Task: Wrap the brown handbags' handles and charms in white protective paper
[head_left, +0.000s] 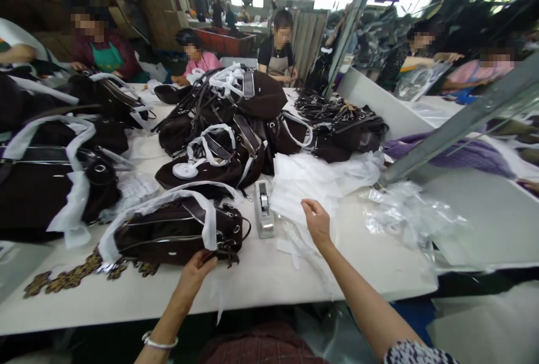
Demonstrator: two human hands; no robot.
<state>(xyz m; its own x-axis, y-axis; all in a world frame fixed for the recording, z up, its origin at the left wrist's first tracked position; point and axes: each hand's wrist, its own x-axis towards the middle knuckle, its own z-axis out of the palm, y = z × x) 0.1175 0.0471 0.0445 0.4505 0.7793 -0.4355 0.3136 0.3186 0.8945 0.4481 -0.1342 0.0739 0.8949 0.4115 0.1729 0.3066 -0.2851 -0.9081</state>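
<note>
A dark brown handbag (160, 235) lies on the white table (261, 280), its handles wrapped in white material. My left hand (196, 274) is closed on the bag's near lower edge, thumb outside and fingertips partly hidden. To the right, my right hand (316, 221) is held with its fingers pinched together, over the near edge of a stack of thin white sheets (303, 181); whether a sheet is between the fingertips is too small to tell. A grey tape dispenser (264, 212) stands between the bag and the sheets.
More dark bags (210, 156) are piled behind, with others at the left (37, 184). Clear plastic bags (408, 212) lie at the right, near a slanted metal post (455, 122). Brown patterned pieces (71, 277) lie front left. Several people sit or stand across the table.
</note>
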